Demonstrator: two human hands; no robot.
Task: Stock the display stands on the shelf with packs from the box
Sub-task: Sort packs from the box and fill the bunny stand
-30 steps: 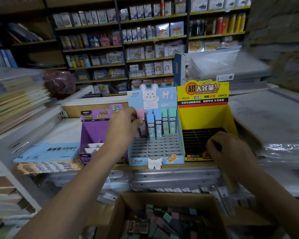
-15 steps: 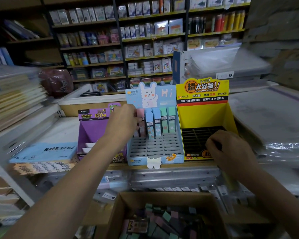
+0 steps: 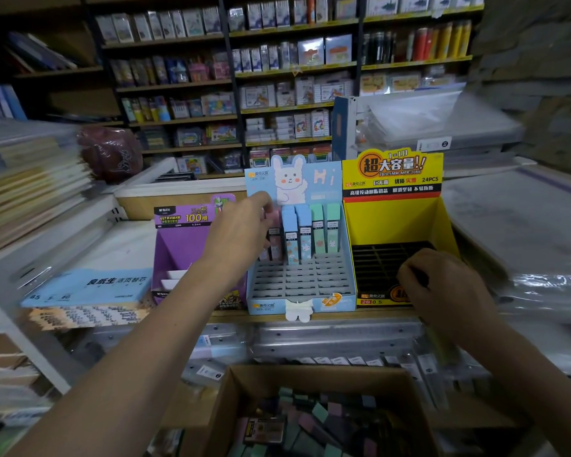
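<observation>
Head view.

One: What is in front of the person?

Two: A shop shelf (image 3: 360, 315) carries three card stands side by side: a purple stand (image 3: 185, 249), a blue stand (image 3: 271, 305) backed by a rabbit card (image 3: 290, 183), and a yellow stand (image 3: 393, 222). Nearest the camera, an open box (image 3: 231, 407) holds loose packs (image 3: 320, 413), pink and green among them.

One: Where are the hands?

Two: The left hand (image 3: 241, 232) is at the left end of the blue stand's back row, in front of a pink pack (image 3: 273, 237). The right hand (image 3: 442, 288) sits at the yellow stand's front edge.

One: What has just changed?

Two: A second ago the left fingers pinched the pink pack's top as it went down. Now the pack stands upright in its slot, in line with two blue packs (image 3: 297, 232) and two green packs (image 3: 325, 229). The hand has risen, with its index finger straight against the rabbit card. Its grip looks loosened and empty, though the thumb is hidden. The right hand has stayed put. Its grip is curled, and I cannot tell whether it holds anything.

One: What does that mean for the job?

Two: One more pack is stocked, I judge. Only the back row is filled. The blue stand's nearer slots and the whole yellow grid are bare, so much remains. The left hand would likely go to the box next.
</observation>
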